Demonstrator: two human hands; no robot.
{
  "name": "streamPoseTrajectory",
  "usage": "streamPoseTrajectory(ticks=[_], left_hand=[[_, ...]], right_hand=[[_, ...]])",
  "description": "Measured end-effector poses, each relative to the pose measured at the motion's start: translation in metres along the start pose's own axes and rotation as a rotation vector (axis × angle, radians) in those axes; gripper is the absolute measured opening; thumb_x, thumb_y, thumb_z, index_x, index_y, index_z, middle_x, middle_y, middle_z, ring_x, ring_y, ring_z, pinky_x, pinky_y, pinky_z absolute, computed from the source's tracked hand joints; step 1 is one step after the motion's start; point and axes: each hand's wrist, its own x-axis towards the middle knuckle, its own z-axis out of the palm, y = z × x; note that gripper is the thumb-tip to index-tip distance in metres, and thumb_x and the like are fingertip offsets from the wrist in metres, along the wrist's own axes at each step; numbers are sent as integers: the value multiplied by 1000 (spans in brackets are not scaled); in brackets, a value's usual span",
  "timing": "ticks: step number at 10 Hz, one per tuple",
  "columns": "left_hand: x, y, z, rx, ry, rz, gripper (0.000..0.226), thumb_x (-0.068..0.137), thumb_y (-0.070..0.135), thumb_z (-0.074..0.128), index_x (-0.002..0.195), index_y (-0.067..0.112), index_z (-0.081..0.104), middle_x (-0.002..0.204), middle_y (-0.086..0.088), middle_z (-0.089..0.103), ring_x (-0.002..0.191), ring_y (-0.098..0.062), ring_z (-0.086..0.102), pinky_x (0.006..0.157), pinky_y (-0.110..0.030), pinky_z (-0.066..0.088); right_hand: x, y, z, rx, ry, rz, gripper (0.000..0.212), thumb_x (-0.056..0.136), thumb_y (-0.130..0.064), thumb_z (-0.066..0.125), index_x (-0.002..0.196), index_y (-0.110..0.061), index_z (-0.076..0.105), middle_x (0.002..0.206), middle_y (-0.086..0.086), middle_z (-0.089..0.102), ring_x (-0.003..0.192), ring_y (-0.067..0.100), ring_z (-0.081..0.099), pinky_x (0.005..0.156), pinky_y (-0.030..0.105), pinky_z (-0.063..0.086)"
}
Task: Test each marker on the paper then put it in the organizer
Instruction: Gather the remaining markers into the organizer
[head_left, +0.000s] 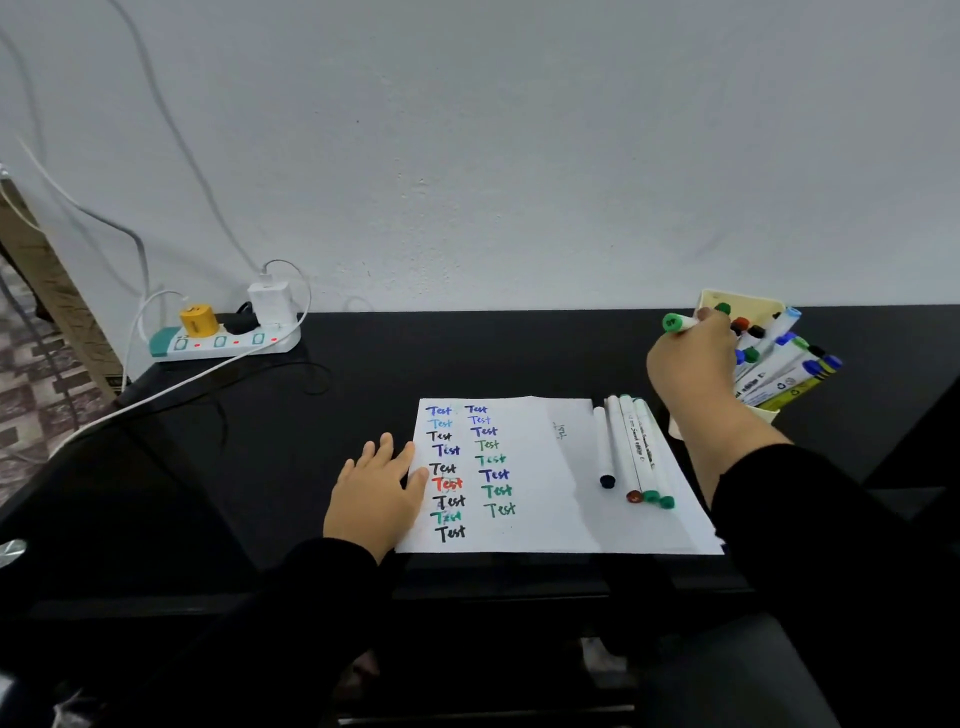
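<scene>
A plain white wall (519, 156) fills the upper half of the frame. Below it stands a black desk (363, 374). At the left, a power strip (223, 343) lies on the desk, and white cables (78, 208) hang along the wall.

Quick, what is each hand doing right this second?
Left hand: open, fingers flat, resting on the left edge of the paper.
Right hand: grips a green-capped marker by the organizer.
</scene>
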Motion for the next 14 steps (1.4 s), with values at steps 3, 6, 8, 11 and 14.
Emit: streamPoseTrajectory(ticks=[3, 6, 8, 11, 14], left_hand=[[0, 0, -1, 15, -27, -4, 53, 100, 42, 23, 150, 25, 18, 158, -2, 7, 146, -20, 5, 117, -37, 5], [0, 3, -3, 28, -31, -7, 53, 100, 42, 23, 150, 25, 17, 158, -2, 7, 146, -20, 6, 117, -37, 5], [-1, 3, -4, 23, -35, -8, 52, 101, 42, 24, 150, 25, 18, 158, -2, 7, 146, -20, 5, 118, -37, 5], [-1, 3, -4, 15, -28, -13, 52, 101, 42, 24, 150, 25, 18, 158, -2, 8, 146, -20, 6, 117, -37, 6], [0, 3, -4, 4, -34, -18, 52, 100, 42, 25, 149, 25, 19, 158, -2, 8, 146, -20, 5, 117, -37, 5]], right_hand=[[26, -12, -14, -438, -98, -54, 38, 101, -12, 35, 138, -5, 42, 123, 18, 51, 109, 29, 55, 70, 30, 45], [41, -11, -27, -545, -148, -26, 34, 99, -15, 42, 127, 2, 50, 109, 18, 56, 106, 32, 55, 75, 36, 45], [49, -4, -34, -541, -185, -160, 31, 89, -15, 61, 113, 1, 50, 103, 19, 60, 101, 35, 58, 71, 32, 39], [49, -9, -38, -506, -245, -71, 26, 89, -23, 47, 76, -1, 50, 64, 9, 46, 57, 22, 45, 53, 29, 32], [45, 6, -36, -440, -99, -280, 36, 92, -10, 55, 122, -2, 38, 93, 20, 52, 83, 35, 53, 66, 34, 39]])
